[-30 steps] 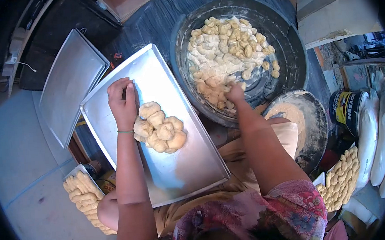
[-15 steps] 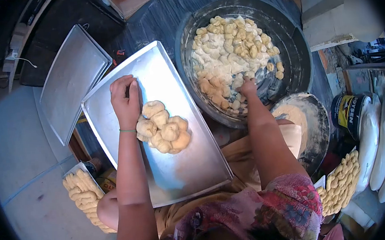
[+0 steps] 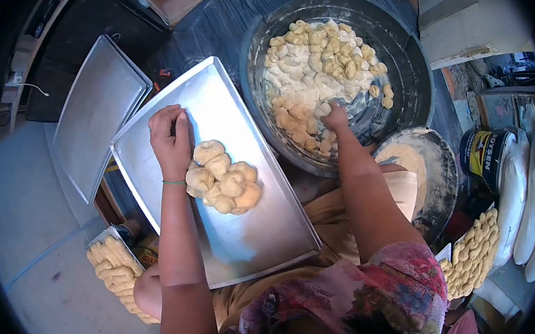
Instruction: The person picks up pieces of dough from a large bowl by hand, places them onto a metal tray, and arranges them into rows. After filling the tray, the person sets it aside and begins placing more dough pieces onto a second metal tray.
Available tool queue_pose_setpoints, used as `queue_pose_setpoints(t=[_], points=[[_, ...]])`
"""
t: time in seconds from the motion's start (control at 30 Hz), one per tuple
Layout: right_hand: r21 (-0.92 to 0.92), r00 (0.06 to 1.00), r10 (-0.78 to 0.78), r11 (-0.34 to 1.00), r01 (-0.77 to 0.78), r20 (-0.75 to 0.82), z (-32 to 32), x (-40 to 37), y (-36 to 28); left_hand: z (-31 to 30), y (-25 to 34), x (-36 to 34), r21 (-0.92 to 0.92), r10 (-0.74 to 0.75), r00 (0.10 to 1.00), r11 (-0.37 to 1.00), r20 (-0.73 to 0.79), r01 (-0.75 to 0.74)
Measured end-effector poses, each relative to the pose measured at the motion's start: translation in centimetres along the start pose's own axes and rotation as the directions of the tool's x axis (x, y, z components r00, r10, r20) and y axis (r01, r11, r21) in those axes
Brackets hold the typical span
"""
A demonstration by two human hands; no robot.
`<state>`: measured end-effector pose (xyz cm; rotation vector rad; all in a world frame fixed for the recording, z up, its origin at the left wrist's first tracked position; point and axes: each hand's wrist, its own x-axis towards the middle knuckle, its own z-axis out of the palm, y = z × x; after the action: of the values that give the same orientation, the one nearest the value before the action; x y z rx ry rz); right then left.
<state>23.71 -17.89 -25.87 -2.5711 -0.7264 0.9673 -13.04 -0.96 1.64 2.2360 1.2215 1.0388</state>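
Observation:
A metal tray (image 3: 247, 230) lies across my lap, and a cluster of knotted dough pieces (image 3: 223, 177) sits in its middle. My left hand (image 3: 171, 139) rests on the tray just left of the cluster, fingers curled, and nothing shows in it. My right hand (image 3: 336, 117) reaches into the large dark pan (image 3: 404, 64) and closes on one of the small dough pieces (image 3: 316, 64) piled there. The exact piece under its fingers is hidden.
A second metal tray (image 3: 93, 111) lies to the left. A smaller floured bowl (image 3: 432, 168) sits right of my arm. Shaped dough fills a tray at lower left (image 3: 115, 271) and another at lower right (image 3: 475, 248). A paint tub (image 3: 486, 151) stands at the right.
My right hand has moved a little right and further into the pan among the dough pieces. My left hand has stayed beside the cluster on the tray.

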Motion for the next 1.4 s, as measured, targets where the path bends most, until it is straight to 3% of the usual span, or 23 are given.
queue_pose_setpoints(t=[0.07, 0.17, 0.3, 0.37, 0.4, 0.43, 0.47, 0.6, 0.7, 0.8, 0.83, 0.93, 0.97, 1.07, 1.1, 1.13, 1.17, 1.2, 1.27, 1.33, 1.37, 1.4], points=[[0.404, 1.000, -0.011, 0.915, 0.007, 0.009, 0.2, 1.7, 2.1, -0.1, -0.1, 0.1, 0.004, 0.018, 1.000, 1.000, 0.007, -0.018], [0.541, 0.938, 0.099, 0.835, 0.103, -0.331, -1.8, 2.4, 0.4, 0.1, -0.2, 0.2, -0.009, 0.032, 0.999, 0.999, -0.007, -0.032], [0.256, 0.747, -0.055, 0.921, 0.295, -0.663, -5.7, -7.4, -8.4, 0.0, -0.3, 0.0, 0.014, 0.023, 1.000, 1.000, -0.001, -0.023], [0.227, 0.767, -0.080, 0.931, 0.285, -0.637, -2.3, -9.9, -10.7, 0.1, -0.1, 0.2, -0.008, 0.055, 0.998, 0.998, -0.022, -0.056], [0.138, 0.906, -0.177, 0.959, 0.246, -0.385, 0.2, -10.6, -11.6, 0.1, -0.2, 0.1, -0.014, 0.069, 0.997, 0.997, -0.030, -0.069], [0.036, 0.969, -0.228, 0.972, 0.232, -0.092, 2.6, -11.0, -11.9, 0.3, -0.5, 0.1, -0.023, 0.083, 0.996, 0.996, -0.037, -0.083], [0.242, 0.878, -0.475, 0.860, 0.449, 0.058, 4.0, -11.2, -11.5, 0.3, -0.5, 0.0, -0.024, 0.085, 0.996, 0.996, -0.035, -0.086], [0.354, 0.924, -0.209, 0.878, 0.322, -0.322, 0.2, -10.1, -10.3, 0.1, -0.8, 0.0, 0.001, 0.110, 0.993, 0.994, -0.044, -0.110], [0.469, 0.791, 0.106, 0.849, 0.243, -0.602, -2.2, -10.8, -11.1, 0.4, -0.9, 0.0, -0.010, 0.090, 0.995, 0.996, -0.045, -0.090], [0.142, 0.848, -0.213, 0.938, 0.316, -0.485, 2.3, -10.4, -10.5, 0.5, -0.6, 0.0, -0.006, 0.100, 0.994, 0.995, -0.053, -0.100], [0.005, 0.870, -0.484, 0.873, 0.487, -0.094, 2.8, -10.9, -10.8, 0.4, -0.6, 0.0, -0.008, 0.103, 0.993, 0.995, -0.053, -0.104], [0.296, 0.949, -0.284, 0.902, 0.314, -0.139, 1.5, -10.9, -10.8, 0.2, -0.6, 0.0, 0.000, 0.114, 0.992, 0.993, -0.063, -0.114], [0.285, 0.915, -0.258, 0.893, 0.349, -0.311, 0.8, -10.8, -10.8, 0.3, -0.7, 0.1, 0.004, 0.120, 0.991, 0.993, -0.065, -0.120], [0.345, 0.799, 0.010, 0.905, 0.249, -0.601, -0.6, -12.4, -11.5, 0.4, -0.5, 0.1, 0.003, 0.084, 0.994, 0.996, -0.069, -0.084], [0.184, 0.787, -0.008, 0.971, 0.154, -0.617, -0.1, -13.3, -12.0, 0.3, -0.4, 0.0, 0.006, 0.087, 0.994, 0.996, -0.065, -0.087], [0.101, 0.886, -0.205, 0.958, 0.270, -0.416, 1.2, -12.9, -11.1, 0.2, -0.3, 0.0, 0.008, 0.094, 0.994, 0.996, -0.061, -0.094], [0.051, 0.905, -0.385, 0.915, 0.400, -0.181, 3.6, -11.2, -9.2, 0.2, -0.2, 0.1, 0.007, 0.089, 0.994, 0.996, -0.059, -0.089], [0.034, 0.845, -0.530, 0.848, 0.529, 0.074, 4.9, -10.2, -8.0, 0.3, -0.4, -0.1, 0.006, 0.082, 0.995, 0.997, -0.058, -0.081], [0.191, 0.939, -0.304, 0.924, 0.332, -0.159, 2.2, -11.0, -9.2, 0.3, -0.7, 0.1, 0.011, 0.090, 0.994, 0.996, -0.067, -0.089], [0.353, 0.925, 0.025, 0.928, 0.120, -0.379, 0.0, -12.0, -10.6, 0.4, -0.8, 0.0, 0.020, 0.114, 0.991, 0.993, -0.066, -0.113], [0.427, 0.863, 0.110, 0.895, 0.130, -0.493, 0.0, -12.1, -10.9, 0.4, -0.9, 0.1, 0.030, 0.119, 0.991, 0.993, -0.055, -0.117], [0.320, 0.872, 0.024, 0.935, 0.154, -0.490, 0.4, -12.3, -11.0, 0.5, -0.9, 0.0, 0.025, 0.106, 0.993, 0.994, -0.054, -0.105]])
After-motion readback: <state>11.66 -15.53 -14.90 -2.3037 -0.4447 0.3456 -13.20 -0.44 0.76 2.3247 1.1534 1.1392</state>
